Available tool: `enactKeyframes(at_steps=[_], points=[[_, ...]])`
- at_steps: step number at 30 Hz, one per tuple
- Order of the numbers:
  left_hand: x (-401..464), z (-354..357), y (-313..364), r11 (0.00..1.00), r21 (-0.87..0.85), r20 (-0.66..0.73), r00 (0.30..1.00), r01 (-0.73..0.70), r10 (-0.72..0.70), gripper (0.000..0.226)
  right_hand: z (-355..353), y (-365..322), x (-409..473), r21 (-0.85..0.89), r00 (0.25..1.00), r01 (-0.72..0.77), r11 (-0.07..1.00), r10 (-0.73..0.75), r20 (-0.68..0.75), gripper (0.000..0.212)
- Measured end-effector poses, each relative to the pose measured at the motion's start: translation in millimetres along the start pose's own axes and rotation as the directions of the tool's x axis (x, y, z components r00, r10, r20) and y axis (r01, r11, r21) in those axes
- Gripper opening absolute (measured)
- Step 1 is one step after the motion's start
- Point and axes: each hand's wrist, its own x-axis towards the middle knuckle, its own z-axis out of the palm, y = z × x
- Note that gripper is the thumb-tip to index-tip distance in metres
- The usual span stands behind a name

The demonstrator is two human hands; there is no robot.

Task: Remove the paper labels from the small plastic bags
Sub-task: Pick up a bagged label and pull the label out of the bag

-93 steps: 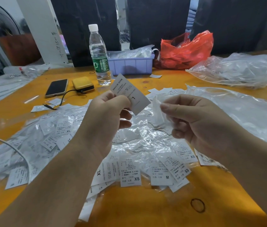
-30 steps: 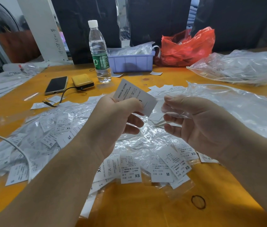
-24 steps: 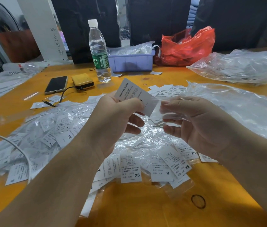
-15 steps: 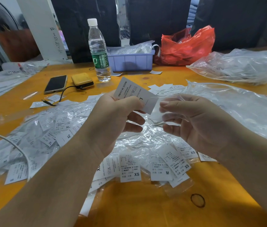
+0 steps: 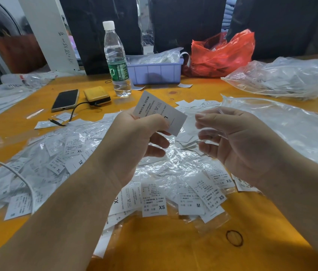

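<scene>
Paper labels in small plastic bags (image 5: 88,157) are heaped all over the middle of the orange table (image 5: 164,249), a big crinkly spread of clear film with white tags marked XL, XS and M showing through. Off to the right there's a large clear plastic sheet or bag (image 5: 291,124) lying next to that pile, and another big clear bag (image 5: 287,77) sits further back at the right edge. Behind those, a red plastic bag (image 5: 222,55) is slumped beside a lilac plastic bin (image 5: 154,72) stuffed with more clear film. A water bottle (image 5: 116,59) stands upright just left of the bin. Closer on the left, a dark phone (image 5: 65,99) lies flat near a yellow power bank (image 5: 96,95) with a black cable running off it. Now the hands: the left hand (image 5: 132,145) is up over the pile, thumb and forefinger pinching one loose paper label (image 5: 159,112), tilted, with "MADE IN CHINA" and an L printed on it, other fingers curled underneath. The right hand (image 5: 240,141) is just beside it, not touching, fingers curled round a small empty clear bag (image 5: 211,132), thumb pressed on top; the film is so see-through it's hard to make out its edges. A black rubber band (image 5: 234,238) lies on the table near the front right.
</scene>
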Motion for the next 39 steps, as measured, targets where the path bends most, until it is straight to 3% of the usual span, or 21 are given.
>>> enactKeyframes(at_steps=[9, 13, 39], points=[[1.7, -0.2, -1.6, 1.0, -0.012, -0.005, 1.0, -0.001, 0.001, 0.012, 2.3, 0.4, -1.4, -0.054, 1.0, 0.014, 0.998, -0.013, 0.011, 0.017], [2.0, -1.0, -1.2, 1.0, -0.021, 0.001, 1.0, 0.007, -0.007, 0.027, 2.3, 0.1, -2.4, -0.059, 1.0, 0.004, 0.998, -0.003, 0.016, 0.023], [0.5, 1.7, -3.3, 0.998, -0.022, 0.097, 0.994, 0.05, -0.048, 0.026, 4.4, -1.9, -5.1, -0.064, 0.993, 0.04, 0.997, -0.033, 0.11, 0.026]])
